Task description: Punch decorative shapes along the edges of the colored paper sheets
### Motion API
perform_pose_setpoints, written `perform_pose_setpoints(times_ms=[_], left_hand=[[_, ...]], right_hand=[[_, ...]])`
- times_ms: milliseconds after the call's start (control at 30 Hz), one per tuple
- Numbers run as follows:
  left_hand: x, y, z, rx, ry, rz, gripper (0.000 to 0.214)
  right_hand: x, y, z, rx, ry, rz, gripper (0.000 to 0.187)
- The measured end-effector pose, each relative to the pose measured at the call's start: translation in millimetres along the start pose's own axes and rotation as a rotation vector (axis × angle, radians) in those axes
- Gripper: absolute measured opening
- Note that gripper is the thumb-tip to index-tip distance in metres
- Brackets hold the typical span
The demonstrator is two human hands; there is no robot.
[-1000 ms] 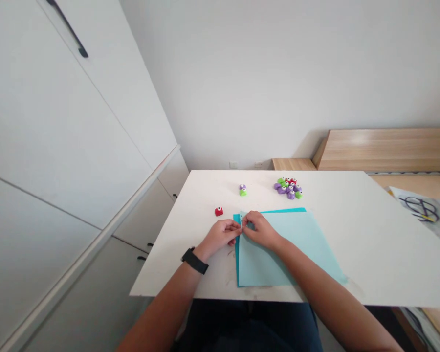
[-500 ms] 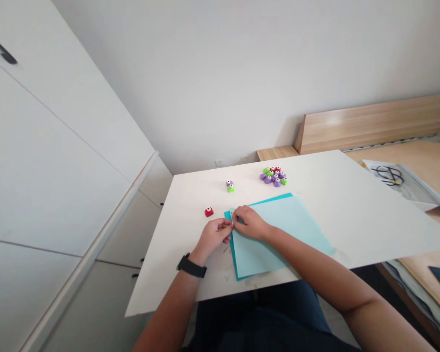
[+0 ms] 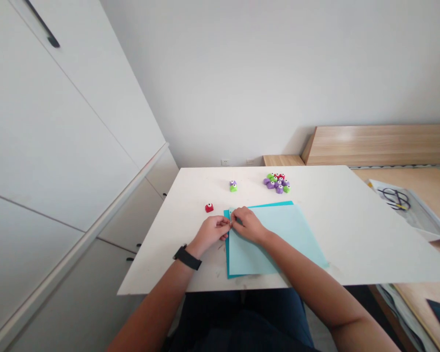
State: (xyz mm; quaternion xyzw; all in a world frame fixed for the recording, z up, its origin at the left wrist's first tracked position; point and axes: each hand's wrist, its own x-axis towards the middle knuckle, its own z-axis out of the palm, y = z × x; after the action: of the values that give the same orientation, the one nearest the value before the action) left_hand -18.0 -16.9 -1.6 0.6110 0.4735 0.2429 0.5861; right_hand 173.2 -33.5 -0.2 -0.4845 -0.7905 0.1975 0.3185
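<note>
Two hands pinch at the corner of a pale blue sheet (image 3: 267, 242), seen from the head camera.

The left hand (image 3: 209, 232) and right hand (image 3: 247, 226) are curled closed, fingertips (image 3: 230, 221) meeting at the sheet's top-left corner; what lies between them is too small to tell. The sheet sits on a teal sheet (image 3: 226, 244) on a white table (image 3: 352, 234). Beyond stand a red eyed piece (image 3: 209, 208) and a purple-green-red cluster (image 3: 277, 182). A black wristband (image 3: 187, 258) circles the left wrist; white cabinets (image 3: 58, 122) flank the table.
</note>
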Motion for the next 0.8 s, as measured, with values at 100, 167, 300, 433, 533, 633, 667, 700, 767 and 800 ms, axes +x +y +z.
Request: perform_pose_setpoints(times_ms=[100,167,300,433,533,633,667,700,767,800], left_hand=[[0,1,0.2,0.005,0.001,0.008,0.031],[-1,1,0.5,0.013,0.000,0.017,0.031],[-2,3,1.3,0.031,-0.002,0.012,0.036],[-2,0,1.8,0.027,0.022,-0.011,0.043],[-5,-3,2.5,0.042,0.049,-0.005,0.044],[-16,-5,6.0,0.088,0.039,0.024,0.045],[-21,-4,8.2,0.105,0.025,0.030,0.045],[-27,-4,10.9,0.122,0.008,0.035,0.045],[-39,-3,17.1,0.152,-0.029,0.038,0.042],[-45,-2,20.4,0.166,-0.045,0.041,0.041]], right_hand=[[1,0,-1,0.027,0.004,0.009,0.009],[2,1,-2,0.048,0.006,0.015,0.009],[1,3,0,0.106,0.040,0.029,0.006],[3,9,-9,0.170,0.158,0.082,0.006],[14,16,-32,0.129,0.209,0.140,0.008],[35,24,-58,0.030,0.085,0.190,0.008],[43,27,-64,-0.001,-0.004,0.197,0.008],[50,28,-67,-0.022,-0.101,0.195,0.008],[63,28,-66,-0.035,-0.264,0.173,0.009],[68,28,-62,-0.034,-0.325,0.157,0.010]])
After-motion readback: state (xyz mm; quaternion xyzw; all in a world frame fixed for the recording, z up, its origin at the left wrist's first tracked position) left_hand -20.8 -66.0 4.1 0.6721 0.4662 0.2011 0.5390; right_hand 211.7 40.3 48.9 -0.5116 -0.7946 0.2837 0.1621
